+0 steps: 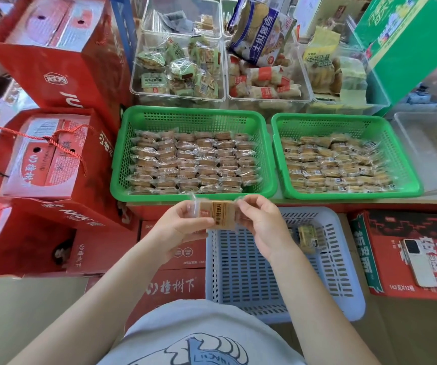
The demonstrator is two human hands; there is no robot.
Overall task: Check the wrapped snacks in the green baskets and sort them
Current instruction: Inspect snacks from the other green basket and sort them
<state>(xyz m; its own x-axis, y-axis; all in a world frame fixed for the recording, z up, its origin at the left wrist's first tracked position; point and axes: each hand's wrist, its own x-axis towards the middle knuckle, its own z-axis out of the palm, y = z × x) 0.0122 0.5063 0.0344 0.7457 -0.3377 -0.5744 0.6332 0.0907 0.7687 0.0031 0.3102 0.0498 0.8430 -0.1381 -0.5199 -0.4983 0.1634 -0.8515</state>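
Two green baskets stand side by side on the shelf, the left green basket point(193, 115) and the right green basket point(343, 122), each filled with rows of clear-wrapped tan snacks point(193, 162). Just in front of the left basket, I hold one wrapped snack point(218, 214) between both hands. My left hand point(183, 225) pinches its left wrapper end and my right hand point(262, 222) pinches its right end. Below my hands sits a pale blue basket point(343, 285) with one wrapped snack point(308, 238) lying in it.
Clear bins of other packaged snacks point(178, 69) line the back. Red gift boxes point(54, 154) stack up on the left. A red carton point(386, 233) at the right carries a white phone point(420, 262). An empty clear bin point(433, 148) stands right of the green baskets.
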